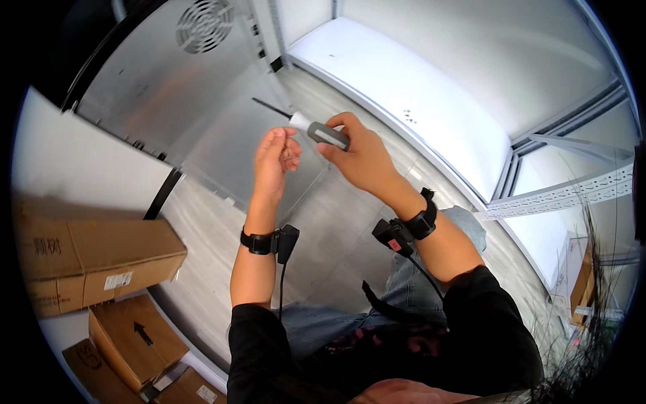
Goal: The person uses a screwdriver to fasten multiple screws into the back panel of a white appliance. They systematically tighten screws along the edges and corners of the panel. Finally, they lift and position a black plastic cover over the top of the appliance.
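Observation:
A screwdriver (328,135) with a grey and white handle and a long dark shaft sits in my right hand (363,156), whose fingers and thumb close around the handle. Its tip points up and to the left, toward a grey metal panel (222,128). Just left of the handle's white front end, my left hand (274,158) is raised with its fingers curled in and the thumb pressed against them. Whatever the left fingers may hold is too small or hidden to make out. The shaft passes above the left fingertips.
The panel has a round vent grille (204,25) and stands at the upper left. Cardboard boxes (128,259) are stacked at the lower left. A white shelf (404,101) on a metal frame (565,195) runs along the right. Pale floor (316,232) lies beneath my arms.

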### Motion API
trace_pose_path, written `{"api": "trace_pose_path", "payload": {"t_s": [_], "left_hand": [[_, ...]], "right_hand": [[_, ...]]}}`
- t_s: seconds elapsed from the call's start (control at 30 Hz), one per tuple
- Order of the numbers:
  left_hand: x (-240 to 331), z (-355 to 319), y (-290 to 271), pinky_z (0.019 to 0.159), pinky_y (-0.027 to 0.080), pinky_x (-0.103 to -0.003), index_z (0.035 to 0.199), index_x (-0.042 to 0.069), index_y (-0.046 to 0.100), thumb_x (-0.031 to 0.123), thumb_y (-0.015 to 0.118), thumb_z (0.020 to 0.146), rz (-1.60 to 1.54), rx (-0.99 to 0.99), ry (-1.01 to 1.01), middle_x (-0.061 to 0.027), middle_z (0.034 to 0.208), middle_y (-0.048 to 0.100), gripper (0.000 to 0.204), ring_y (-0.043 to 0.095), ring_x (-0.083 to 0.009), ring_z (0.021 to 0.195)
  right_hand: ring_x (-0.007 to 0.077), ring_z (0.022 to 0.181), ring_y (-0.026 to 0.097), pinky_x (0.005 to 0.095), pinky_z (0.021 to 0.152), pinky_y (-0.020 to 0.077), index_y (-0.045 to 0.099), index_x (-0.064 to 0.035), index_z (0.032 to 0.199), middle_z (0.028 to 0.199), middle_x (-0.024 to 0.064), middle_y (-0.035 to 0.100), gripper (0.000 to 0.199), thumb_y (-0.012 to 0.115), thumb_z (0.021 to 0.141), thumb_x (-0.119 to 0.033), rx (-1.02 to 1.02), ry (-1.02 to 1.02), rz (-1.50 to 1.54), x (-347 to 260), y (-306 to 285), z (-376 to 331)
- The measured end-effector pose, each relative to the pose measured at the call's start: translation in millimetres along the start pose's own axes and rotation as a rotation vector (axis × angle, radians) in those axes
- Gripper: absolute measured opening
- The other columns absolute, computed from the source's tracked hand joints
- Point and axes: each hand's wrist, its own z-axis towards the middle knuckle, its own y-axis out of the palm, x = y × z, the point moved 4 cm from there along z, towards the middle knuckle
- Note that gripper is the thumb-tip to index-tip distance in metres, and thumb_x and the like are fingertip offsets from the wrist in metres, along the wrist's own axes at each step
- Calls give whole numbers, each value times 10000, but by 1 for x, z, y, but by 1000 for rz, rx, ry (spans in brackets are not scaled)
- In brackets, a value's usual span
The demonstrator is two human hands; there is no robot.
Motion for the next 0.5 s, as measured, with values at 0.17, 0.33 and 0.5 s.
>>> {"api": "trace_pose_path", "payload": {"t_s": [0.17,0.33,0.5], "left_hand": [[-92,89,92,525,419,-240,901,68,579,180,565,884,367,12,-76,7,670,564,114,527,-74,608],[-215,174,216,577,467,-300,895,34,586,130,615,834,908,-56,200,-48,682,594,118,578,-167,616],[-288,260,252,647,480,-334,941,29,594,116,649,785,1079,-136,84,-95,772,620,187,597,-237,679]], "right_hand": [[244,589,584,341,550,432,539,-70,1034,679,108,610,332,689,777,-219,208,74,-2,90,-117,35],[186,532,563,290,519,431,570,-56,1004,629,75,600,287,689,785,-198,423,109,-39,190,-237,66],[165,556,580,282,534,440,568,-48,1005,649,66,614,281,683,790,-189,561,275,58,264,-265,125]]}}
